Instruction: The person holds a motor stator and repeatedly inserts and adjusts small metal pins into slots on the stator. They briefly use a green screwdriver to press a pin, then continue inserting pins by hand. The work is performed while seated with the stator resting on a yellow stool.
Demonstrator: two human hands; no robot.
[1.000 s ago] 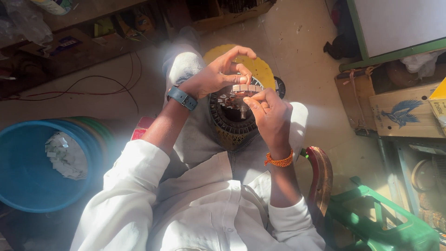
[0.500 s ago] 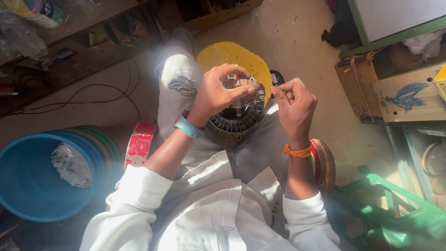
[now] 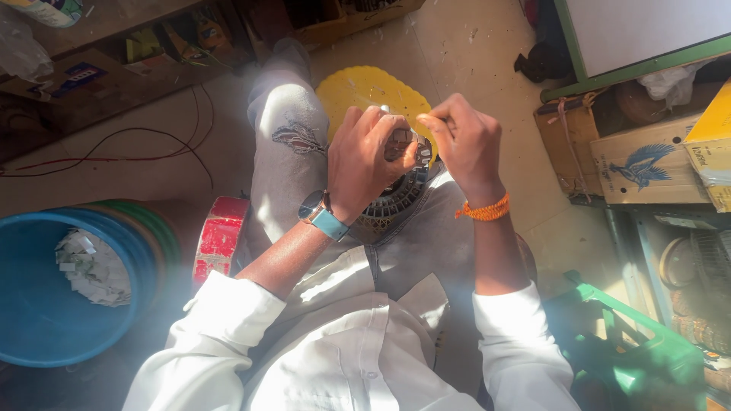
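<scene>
On the person's lap, at the centre of the view, rests a dark round motor stator point(image 3: 396, 199) with ribbed rim, sitting on grey jeans just below the two hands. At 11 o'clock of the stator the left hand point(image 3: 365, 164) curls over its upper edge, fingers pressed together and bent down onto the top of the part; whether they pinch anything beneath I cannot tell. A blue-strapped watch point(image 3: 323, 216) sits on that wrist. At 1 o'clock of the stator the right hand point(image 3: 466, 144) hovers just beside the left, thumb and forefinger pinched together on something small and pale at their tips, too small to make out; the other fingers fold into the palm. An orange bracelet point(image 3: 483, 210) rings that wrist. Behind the hands, at 12 o'clock, a yellow scalloped disc point(image 3: 365, 90) lies on the floor, partly covered by them. At 9 o'clock a blue tub point(image 3: 46, 335) holds crumpled paper, with a red tape roll point(image 3: 219, 237) beside the left knee. At 3 o'clock stands a cardboard box point(image 3: 632, 167); at 5 o'clock, a green plastic frame point(image 3: 632, 358)
</scene>
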